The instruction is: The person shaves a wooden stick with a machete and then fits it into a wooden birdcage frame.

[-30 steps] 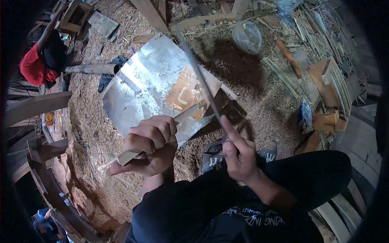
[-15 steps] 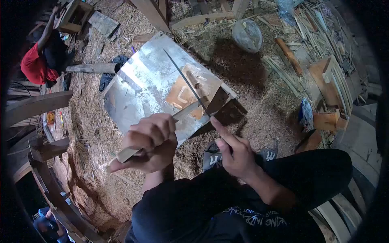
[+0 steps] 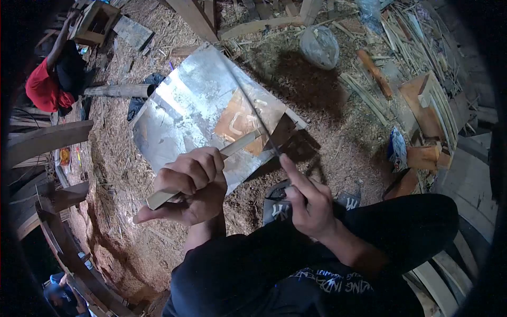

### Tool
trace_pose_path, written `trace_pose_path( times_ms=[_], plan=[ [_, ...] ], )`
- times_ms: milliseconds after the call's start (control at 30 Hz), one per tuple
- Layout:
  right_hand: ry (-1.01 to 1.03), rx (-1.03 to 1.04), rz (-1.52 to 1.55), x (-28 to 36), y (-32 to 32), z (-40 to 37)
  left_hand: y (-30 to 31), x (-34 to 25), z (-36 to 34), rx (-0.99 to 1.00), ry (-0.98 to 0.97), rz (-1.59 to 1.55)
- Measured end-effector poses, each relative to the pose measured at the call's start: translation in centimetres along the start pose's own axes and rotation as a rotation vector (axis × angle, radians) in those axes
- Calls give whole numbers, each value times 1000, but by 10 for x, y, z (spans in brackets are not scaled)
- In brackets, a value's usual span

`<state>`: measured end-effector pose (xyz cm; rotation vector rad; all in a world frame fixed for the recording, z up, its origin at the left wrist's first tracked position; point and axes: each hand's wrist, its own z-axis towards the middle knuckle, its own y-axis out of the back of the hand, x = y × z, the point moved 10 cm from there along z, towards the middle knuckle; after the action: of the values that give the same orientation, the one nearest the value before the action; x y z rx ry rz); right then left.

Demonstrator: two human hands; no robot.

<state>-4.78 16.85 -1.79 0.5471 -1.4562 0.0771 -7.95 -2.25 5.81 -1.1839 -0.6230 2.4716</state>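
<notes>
My left hand is closed in a fist round a narrow wooden strip, whose two ends stick out past the fingers. My right hand grips a long, thin, dark tapered file, its index finger stretched along the tool. The file crosses the far end of the strip and seems to touch it. Fingers hide the grip end of the file. Beyond both hands lies a brown wooden piece with pale curved marks, on a worn metal-faced board.
Wood shavings cover the ground. At upper left a person in a red shirt sits near a wooden box. Another person is at lower left. A clear plastic bag and scrap wood lie to the right.
The file has slid forward along the strip's end, its tip now blurred and farther out. My left hand and the strip have shifted slightly left.
</notes>
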Motion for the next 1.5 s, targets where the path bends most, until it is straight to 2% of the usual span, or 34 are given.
trace_pose_path(
  times_ms=[67,133,200,233,300,333,400,433,500,533,600,633,700,733,800,833,867,933,967,1033,1067,1133,1167,1200,1267,1400,1467,1500],
  plan=[
    [228,-136,-75,19,11,-10,-1,0,0,-16,12,5],
    [187,-123,-40,17,8,-2,4,-2,-3,-20,-10,-3],
    [-135,88,29,-7,-6,5,3,-3,1,-16,-40,-32],
    [-129,78,23,-8,-5,5,3,-2,1,-21,-31,-25],
    [76,-35,-69,9,3,0,4,0,1,-39,-11,-14],
    [71,-29,-68,6,0,-1,1,0,1,-10,-10,-13],
    [269,-133,-94,24,7,-6,1,-1,-3,6,-5,1],
    [270,-134,-90,26,8,-5,4,-1,-4,-3,-7,-14],
    [-184,139,-131,-15,-10,1,4,0,-1,-1,-12,-41],
    [-176,128,-138,-13,-8,2,5,-1,-1,-8,-23,-49],
    [-32,4,-11,6,2,3,5,1,-1,-28,-22,-56],
    [-34,4,-12,3,1,3,2,0,0,-7,-22,-32],
    [291,-178,-88,31,13,-6,2,-1,-4,-3,-12,5],
    [290,-174,-80,27,12,-8,2,-1,-4,-13,-17,5],
    [-66,116,-237,-15,-11,-2,0,-3,0,-8,-28,-2],
    [-87,92,-175,-14,-7,-1,2,-3,0,-17,-29,-13],
    [-83,86,-181,-13,-7,0,4,-1,-1,-31,-27,-22],
    [110,-98,-89,10,7,1,1,0,-1,-15,-22,-5],
    [107,-98,-90,8,6,0,0,0,-1,2,-20,18],
    [283,-188,-84,24,12,-7,1,-1,-3,-11,-19,30],
    [282,-192,-80,21,13,-8,-1,-2,-1,-5,-27,35],
    [-76,103,-217,-12,-6,2,1,-2,-1,-18,-11,13],
    [-244,171,-87,-20,-5,-3,3,1,-1,-36,-2,-10],
    [-248,166,-89,-19,-4,-5,1,2,-1,-35,1,-15],
    [28,32,-140,9,5,-5,1,0,0,-41,-23,12],
    [77,61,-55,8,1,-5,-4,-1,0,1,-15,2],
    [-174,143,-202,-23,-1,-5,2,0,-1,-34,1,30],
    [-269,193,-178,-24,-1,-4,2,0,0,-31,-5,23]
  ],
)
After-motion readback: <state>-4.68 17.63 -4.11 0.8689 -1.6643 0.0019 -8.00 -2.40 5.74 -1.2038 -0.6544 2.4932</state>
